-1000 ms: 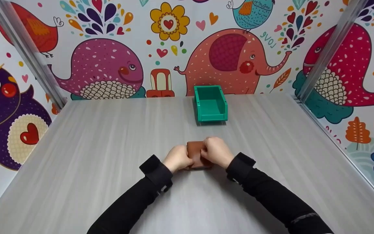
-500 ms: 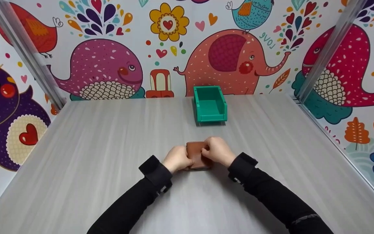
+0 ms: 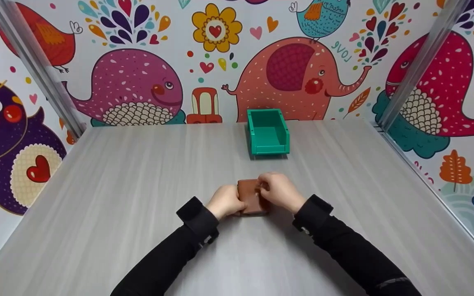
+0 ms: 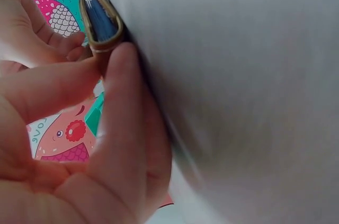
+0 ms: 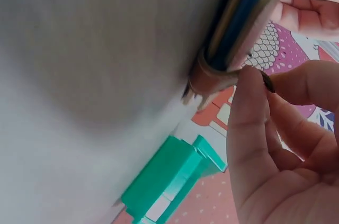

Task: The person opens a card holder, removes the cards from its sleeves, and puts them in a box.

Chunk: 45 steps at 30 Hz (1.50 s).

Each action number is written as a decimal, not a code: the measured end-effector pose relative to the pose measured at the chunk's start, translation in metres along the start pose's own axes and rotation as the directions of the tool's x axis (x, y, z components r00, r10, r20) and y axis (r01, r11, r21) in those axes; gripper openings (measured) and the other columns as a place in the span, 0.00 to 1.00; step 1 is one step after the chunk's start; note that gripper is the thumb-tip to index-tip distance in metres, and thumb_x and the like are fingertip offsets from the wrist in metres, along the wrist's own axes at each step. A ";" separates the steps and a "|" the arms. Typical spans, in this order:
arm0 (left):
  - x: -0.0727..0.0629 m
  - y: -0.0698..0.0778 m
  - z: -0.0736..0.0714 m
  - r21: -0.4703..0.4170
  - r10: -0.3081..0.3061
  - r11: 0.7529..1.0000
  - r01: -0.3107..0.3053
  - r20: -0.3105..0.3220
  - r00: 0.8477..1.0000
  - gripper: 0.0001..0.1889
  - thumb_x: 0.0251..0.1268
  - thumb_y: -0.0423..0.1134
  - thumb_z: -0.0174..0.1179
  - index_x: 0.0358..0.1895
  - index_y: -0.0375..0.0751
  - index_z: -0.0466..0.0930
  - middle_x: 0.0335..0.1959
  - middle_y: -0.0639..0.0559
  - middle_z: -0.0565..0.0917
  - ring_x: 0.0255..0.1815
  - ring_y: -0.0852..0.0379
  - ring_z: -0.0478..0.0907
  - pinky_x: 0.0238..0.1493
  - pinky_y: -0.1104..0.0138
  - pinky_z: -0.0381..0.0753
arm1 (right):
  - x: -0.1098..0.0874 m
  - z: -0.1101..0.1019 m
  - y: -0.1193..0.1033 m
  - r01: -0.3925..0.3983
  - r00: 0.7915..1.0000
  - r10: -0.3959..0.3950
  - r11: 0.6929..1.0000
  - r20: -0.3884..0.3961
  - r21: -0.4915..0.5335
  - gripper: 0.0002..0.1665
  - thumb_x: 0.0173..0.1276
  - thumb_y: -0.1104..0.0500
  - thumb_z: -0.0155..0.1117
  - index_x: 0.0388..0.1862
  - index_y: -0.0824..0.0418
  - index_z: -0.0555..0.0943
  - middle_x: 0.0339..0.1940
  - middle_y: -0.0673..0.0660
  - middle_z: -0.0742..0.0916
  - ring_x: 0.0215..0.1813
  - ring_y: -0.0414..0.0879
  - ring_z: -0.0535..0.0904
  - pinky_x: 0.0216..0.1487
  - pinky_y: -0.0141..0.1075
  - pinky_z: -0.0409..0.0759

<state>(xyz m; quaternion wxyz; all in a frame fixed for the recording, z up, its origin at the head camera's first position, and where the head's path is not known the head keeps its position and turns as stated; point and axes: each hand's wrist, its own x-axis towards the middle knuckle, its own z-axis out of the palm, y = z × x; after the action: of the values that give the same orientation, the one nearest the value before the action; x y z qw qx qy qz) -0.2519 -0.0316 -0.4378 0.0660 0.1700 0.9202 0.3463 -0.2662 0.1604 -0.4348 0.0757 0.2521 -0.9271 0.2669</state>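
Observation:
A small brown leather card wallet (image 3: 248, 197) lies low over the table in the head view. My left hand (image 3: 225, 200) pinches its left edge between thumb and fingers. Blue inner sleeves or pages (image 4: 100, 20) show between its covers in the left wrist view. My right hand (image 3: 280, 190) is at the wallet's upper right. In the right wrist view, this hand's thumb and finger pinch the end of a brown strap (image 5: 212, 78) that wraps round the wallet's open side. The strap end stands off the cover, and a small dark snap is at the fingertips.
Beyond the hands, a green plastic bin (image 3: 268, 142) stands near the back wall with its low front facing me. The pale wood-grain table (image 3: 146, 172) is bordered by printed cartoon walls and metal corner posts (image 3: 35, 70).
My right hand has shifted slightly right and turned, drawing the strap end off the wallet's cover. A small stud now shows on the cover. The left hand keeps its hold.

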 end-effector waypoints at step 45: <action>-0.002 0.001 0.001 -0.017 0.004 1.000 -0.005 -0.007 1.000 0.12 0.51 0.30 0.66 0.18 0.41 0.73 0.14 0.56 0.71 0.15 0.60 0.63 0.20 0.71 0.61 | -0.014 -0.021 0.033 -0.149 0.979 0.152 0.988 0.137 -0.031 0.06 0.54 0.73 0.68 0.25 0.63 0.84 0.23 0.52 0.83 0.25 0.42 0.75 0.32 0.39 0.76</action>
<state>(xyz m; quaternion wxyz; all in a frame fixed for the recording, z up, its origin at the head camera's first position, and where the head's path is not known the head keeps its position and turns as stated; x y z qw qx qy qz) -0.2498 -0.0310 -0.4378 0.0633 0.1702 0.9170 0.3551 -0.2709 0.2016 -0.4361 -0.0069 0.1983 -0.9492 0.2440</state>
